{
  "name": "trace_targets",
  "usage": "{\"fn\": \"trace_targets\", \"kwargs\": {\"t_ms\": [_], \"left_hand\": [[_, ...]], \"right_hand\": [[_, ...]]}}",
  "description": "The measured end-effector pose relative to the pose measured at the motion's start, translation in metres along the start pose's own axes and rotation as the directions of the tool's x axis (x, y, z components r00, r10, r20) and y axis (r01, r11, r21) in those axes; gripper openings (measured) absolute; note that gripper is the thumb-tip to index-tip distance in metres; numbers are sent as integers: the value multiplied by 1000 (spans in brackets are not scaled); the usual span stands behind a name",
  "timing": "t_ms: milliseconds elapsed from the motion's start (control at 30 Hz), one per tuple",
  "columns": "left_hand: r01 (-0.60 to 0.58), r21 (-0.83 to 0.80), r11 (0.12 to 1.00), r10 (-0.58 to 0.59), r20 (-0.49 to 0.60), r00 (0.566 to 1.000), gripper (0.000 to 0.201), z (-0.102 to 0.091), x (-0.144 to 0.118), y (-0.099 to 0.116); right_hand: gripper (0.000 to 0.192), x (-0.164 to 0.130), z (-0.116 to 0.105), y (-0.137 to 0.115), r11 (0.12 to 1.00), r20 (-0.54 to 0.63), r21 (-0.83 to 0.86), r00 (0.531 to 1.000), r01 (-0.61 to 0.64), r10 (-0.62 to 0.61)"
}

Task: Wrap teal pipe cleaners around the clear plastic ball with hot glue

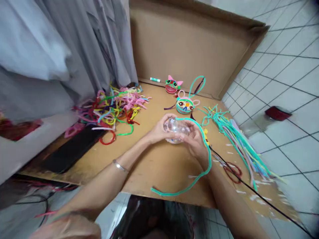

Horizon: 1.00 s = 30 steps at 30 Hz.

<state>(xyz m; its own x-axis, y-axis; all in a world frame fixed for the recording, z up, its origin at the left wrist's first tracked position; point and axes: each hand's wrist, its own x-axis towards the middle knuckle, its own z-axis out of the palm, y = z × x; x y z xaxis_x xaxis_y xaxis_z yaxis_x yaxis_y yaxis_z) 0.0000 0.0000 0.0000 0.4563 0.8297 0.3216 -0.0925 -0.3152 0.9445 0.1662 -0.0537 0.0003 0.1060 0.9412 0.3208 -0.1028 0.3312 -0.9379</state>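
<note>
A left hand (157, 130) and a right hand (195, 141) hold a clear ball (171, 136) over the middle of the tabletop (147, 166). The grip is closed on the ball from both sides, with the left hand on its left and the right hand on its right. A long fuzzy teal stem (209, 158) starts at the far side of the ball and runs over the right hand. I cannot tell if it is stuck to the ball or just pinched there. The ball looks smooth, so it could slip if the hands press unevenly. The stem's loose end lies by the near edge, so a moving arm could catch it and tug the stem off the ball. It could also snag on the black cord (244, 185) to the right if it swings that way. The ball is round, so it has no clear long side, and I cannot see which way it faces. The stem is long and bent like a big hook: it goes right from the ball, curves near past the right wrist, then turns back so its loose end points left.
</note>
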Motion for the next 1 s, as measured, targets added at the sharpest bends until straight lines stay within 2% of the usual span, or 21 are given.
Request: {"fn": "trace_targets", "kwargs": {"t_ms": [400, 733, 867, 1000], "left_hand": [[25, -36, 999, -24, 4, 1000, 78, -2, -1, -1], [53, -168, 984, -61, -43, 997, 70, 3, 1, -3], [48, -112, 993, -53, -46, 998, 68, 2, 0, -3], [33, 20, 999, -32, -51, 998, 69, 1, -1, 0]], "right_hand": [[55, -1, -2, -2, 998, 53, -62, 999, 2, 2], [60, 3, -7, 8, 999, 90, -41, 996, 16, -13], [63, 3, -9, 6, 999, 108, -47, 994, -16, 21], [64, 1, -7, 2, 999, 121, -29, 992, -29, 33]]}}
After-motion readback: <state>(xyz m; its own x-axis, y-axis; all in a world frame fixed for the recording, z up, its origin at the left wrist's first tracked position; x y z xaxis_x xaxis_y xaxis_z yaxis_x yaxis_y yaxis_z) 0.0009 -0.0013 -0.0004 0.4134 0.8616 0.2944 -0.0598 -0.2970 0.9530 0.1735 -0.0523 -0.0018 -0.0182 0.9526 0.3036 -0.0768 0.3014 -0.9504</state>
